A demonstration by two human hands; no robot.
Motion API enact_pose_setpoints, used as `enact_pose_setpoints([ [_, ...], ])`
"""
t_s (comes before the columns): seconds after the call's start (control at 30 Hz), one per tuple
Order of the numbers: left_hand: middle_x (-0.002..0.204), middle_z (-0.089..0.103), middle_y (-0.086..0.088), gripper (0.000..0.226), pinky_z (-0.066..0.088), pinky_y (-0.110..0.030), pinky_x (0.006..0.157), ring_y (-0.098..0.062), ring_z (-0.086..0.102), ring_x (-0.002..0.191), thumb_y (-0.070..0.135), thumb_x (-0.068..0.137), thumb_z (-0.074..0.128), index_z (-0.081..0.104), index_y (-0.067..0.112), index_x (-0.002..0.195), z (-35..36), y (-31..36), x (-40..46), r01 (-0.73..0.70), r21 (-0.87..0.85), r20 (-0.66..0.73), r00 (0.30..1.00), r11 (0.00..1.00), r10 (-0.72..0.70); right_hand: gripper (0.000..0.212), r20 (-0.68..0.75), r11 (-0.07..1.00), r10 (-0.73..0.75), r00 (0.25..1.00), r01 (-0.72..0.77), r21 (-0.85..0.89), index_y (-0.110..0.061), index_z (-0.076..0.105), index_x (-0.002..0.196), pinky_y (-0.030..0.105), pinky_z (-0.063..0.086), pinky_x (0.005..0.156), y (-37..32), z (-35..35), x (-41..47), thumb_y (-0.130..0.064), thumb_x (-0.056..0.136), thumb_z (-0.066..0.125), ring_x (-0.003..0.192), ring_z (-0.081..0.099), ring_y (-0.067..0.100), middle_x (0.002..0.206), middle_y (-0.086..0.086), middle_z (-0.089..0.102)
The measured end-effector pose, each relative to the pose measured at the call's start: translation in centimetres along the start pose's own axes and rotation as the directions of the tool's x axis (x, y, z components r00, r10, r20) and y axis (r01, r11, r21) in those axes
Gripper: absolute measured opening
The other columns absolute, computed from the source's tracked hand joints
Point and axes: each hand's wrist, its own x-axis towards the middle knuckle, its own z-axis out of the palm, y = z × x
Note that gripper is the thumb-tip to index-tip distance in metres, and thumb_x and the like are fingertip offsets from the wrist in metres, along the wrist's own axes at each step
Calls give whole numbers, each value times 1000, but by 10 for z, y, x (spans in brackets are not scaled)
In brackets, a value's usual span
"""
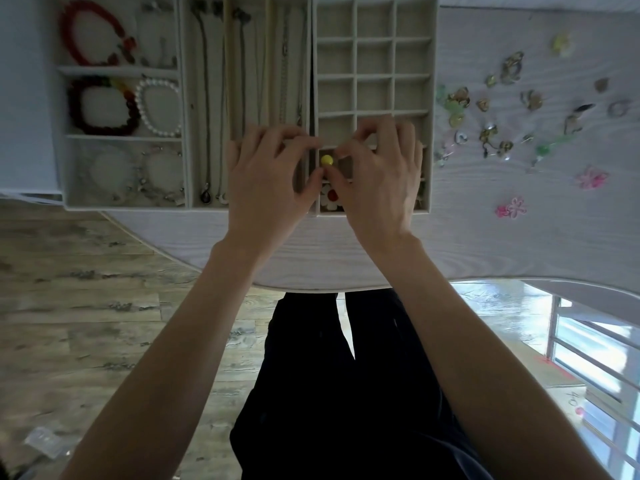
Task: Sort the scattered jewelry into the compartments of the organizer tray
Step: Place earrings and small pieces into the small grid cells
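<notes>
Both my hands hover over the near left corner of the beige grid organizer tray (432, 98). My left hand (273, 178) and my right hand (379, 178) have curled fingers, and their thumbs and fingertips meet round a small yellow-centred earring (326, 160) above a compartment in the second-nearest row. In the nearest left compartment lies a white flower earring with a red centre (330, 199). Most other grid compartments look bare. Several scattered earrings and rings (502, 109) lie on the table to the right of the tray.
Left of the grid tray stands a necklace tray (249, 64) with several chains, then a bracelet tray (104, 102) with red, dark and pearl bracelets. Pink flower pieces (512, 207) lie at the right front of the white table (311, 258). Wooden floor lies below.
</notes>
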Motion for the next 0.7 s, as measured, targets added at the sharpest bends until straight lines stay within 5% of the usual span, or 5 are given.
enact_pose_setpoints([
  [0.7, 109, 63, -3, 27, 39, -36, 88, -25, 52, 103, 31, 86, 57, 69, 16, 106, 5, 5, -4, 42, -41, -17, 999, 998, -42, 23, -33, 998, 2, 999, 0, 61, -16, 69, 69, 34, 43, 69, 7, -3, 1, -35, 62, 81, 79, 56, 26, 85, 4, 62],
])
